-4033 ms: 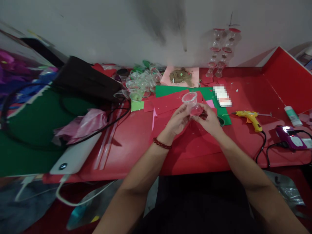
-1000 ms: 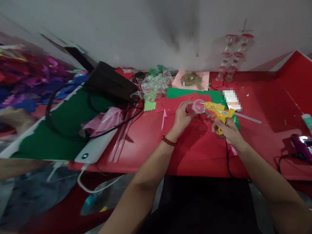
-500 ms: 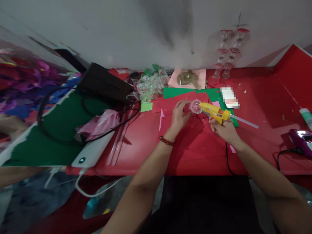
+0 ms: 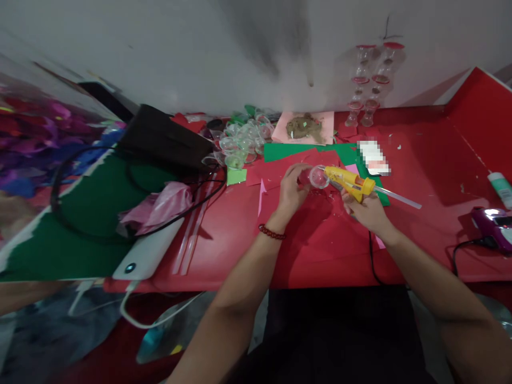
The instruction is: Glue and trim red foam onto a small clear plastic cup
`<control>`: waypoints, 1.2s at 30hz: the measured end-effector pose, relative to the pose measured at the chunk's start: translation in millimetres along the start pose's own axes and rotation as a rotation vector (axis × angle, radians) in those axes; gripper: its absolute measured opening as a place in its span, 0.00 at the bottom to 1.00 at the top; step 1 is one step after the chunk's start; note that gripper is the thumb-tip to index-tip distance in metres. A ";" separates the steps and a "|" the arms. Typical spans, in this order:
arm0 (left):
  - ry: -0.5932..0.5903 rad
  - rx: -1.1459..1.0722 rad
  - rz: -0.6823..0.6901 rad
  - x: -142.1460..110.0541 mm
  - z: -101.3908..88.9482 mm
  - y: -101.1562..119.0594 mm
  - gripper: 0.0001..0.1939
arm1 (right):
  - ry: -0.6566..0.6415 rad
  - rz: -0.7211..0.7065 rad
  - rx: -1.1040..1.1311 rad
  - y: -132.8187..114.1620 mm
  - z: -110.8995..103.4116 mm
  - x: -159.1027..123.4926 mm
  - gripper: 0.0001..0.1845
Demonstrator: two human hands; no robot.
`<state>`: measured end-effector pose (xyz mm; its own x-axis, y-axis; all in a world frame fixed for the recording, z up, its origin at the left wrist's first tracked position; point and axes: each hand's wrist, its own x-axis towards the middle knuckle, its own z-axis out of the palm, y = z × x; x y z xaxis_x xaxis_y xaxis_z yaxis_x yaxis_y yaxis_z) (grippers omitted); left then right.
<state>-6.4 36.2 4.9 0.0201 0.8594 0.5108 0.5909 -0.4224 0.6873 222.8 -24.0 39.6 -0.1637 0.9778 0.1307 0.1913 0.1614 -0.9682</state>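
My left hand (image 4: 294,189) is wrapped round a small clear plastic cup (image 4: 319,177), its round end turned toward my right side. A yellow hot glue gun (image 4: 347,178) is gripped in my right hand (image 4: 368,209). The nozzle touches or nearly touches the cup's rim; I cannot tell which. From the gun's back sticks a long clear glue stick (image 4: 398,197). Beneath both hands lie red paper sheets (image 4: 312,234) over a green sheet (image 4: 276,152). Part of the cup is hidden by my fingers.
A heap of clear cups (image 4: 244,140) stands at the back, beside brown soil (image 4: 306,128) on pink paper. Joined cups (image 4: 362,85) stand by the wall. A white power bank (image 4: 148,253), a purple device (image 4: 494,226) and a glue bottle (image 4: 500,188) flank the workspace. Another person's hand (image 4: 16,213) shows far left.
Four seconds ago both hands held the cup and the glue gun lay on the table. Now my right hand has the gun at the cup; in the last half second it has barely moved.
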 end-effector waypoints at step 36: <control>-0.030 -0.041 -0.008 -1.1 -1.0 -6.8 0.25 | 0.009 0.037 -0.040 -7.1 -4.8 1.4 0.24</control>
<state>-11.2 37.8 0.2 0.0396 0.8709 0.4898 0.5578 -0.4260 0.7123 225.9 -23.1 47.7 -0.1469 0.9844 0.0967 0.2362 0.1298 -0.9630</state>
